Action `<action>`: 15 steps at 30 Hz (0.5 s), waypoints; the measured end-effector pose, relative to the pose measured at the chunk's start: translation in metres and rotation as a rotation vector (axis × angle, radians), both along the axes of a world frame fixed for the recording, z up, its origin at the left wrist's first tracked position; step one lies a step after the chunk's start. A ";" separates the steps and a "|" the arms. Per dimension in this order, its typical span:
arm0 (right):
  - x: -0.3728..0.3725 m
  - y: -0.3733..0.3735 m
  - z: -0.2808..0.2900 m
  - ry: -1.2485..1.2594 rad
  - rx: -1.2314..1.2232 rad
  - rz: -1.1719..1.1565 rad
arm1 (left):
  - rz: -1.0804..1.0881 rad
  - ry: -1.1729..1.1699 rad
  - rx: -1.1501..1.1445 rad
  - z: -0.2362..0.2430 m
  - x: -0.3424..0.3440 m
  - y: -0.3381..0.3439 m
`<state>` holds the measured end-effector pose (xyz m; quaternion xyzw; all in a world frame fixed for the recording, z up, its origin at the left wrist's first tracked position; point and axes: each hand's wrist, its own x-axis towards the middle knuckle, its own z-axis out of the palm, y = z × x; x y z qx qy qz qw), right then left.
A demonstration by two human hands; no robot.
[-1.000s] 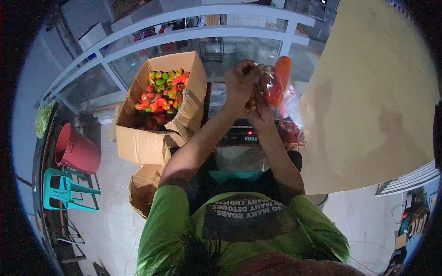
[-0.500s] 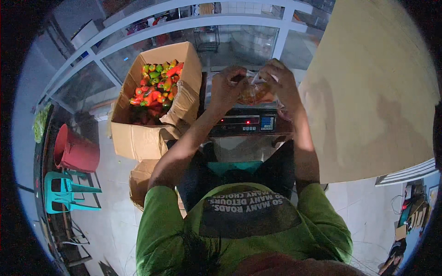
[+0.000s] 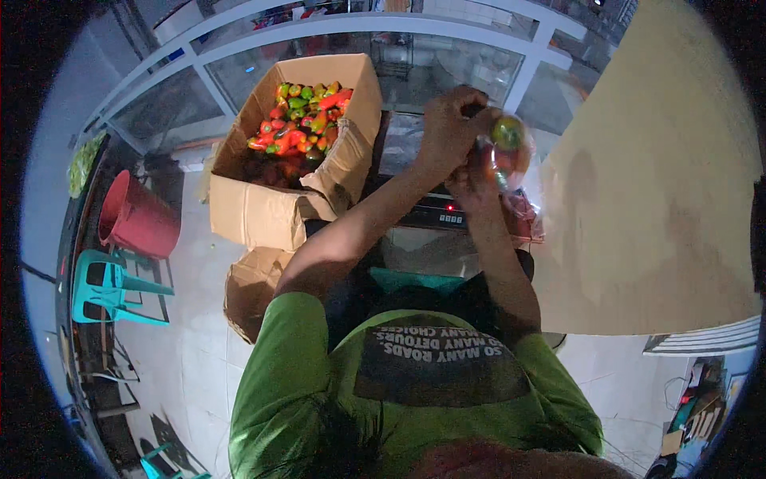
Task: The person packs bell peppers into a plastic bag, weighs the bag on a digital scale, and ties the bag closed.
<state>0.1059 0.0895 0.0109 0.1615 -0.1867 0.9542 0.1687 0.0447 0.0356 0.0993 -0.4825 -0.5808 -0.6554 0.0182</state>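
Observation:
A clear plastic bag of red and green peppers [image 3: 507, 152] hangs tilted to the right, held by both of my hands. My left hand [image 3: 448, 132] is closed at the gathered end of the bag, its fingertips beside the plastic. Just below and nearer me, my right hand [image 3: 474, 185] is closed on the bag's lower left side; its fingertips are partly hidden. Under my wrists lies a dark digital scale [image 3: 437, 214] with a lit red display, largely covered by my arms. To the left stands an open cardboard box [image 3: 263, 209] of loose red, green and orange peppers [image 3: 303, 120].
Right of the scale lies a reddish plastic bag [image 3: 523, 214]. A large tan board [image 3: 638, 207] fills the right side. Beyond the box runs a glass-panelled frame [image 3: 447, 68]. On the left are a red bucket [image 3: 142, 215], a teal stool [image 3: 104, 287] and a second cardboard box [image 3: 251, 291].
Both hands have shifted right with the bag, away from over the scale. The bag has tipped over to the right, and my right hand has come down below my left.

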 end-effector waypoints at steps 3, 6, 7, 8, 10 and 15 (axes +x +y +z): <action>0.001 0.004 -0.021 -0.369 -0.095 -0.106 | 0.241 0.063 -0.054 -0.030 -0.016 0.006; 0.021 0.020 -0.009 -0.417 0.322 0.034 | 0.271 0.084 -0.115 -0.053 -0.027 -0.001; 0.025 0.017 0.002 -0.423 0.325 0.040 | 0.279 0.117 -0.129 -0.061 -0.025 -0.004; 0.031 0.013 0.015 -0.521 1.088 -0.562 | 0.288 0.149 -0.142 -0.068 -0.024 -0.006; 0.043 0.011 0.041 -0.545 1.835 -1.201 | 0.210 0.173 -0.196 -0.064 -0.019 -0.017; 0.058 0.033 0.076 -0.220 1.804 -1.013 | -0.024 0.049 -0.076 -0.030 0.006 -0.040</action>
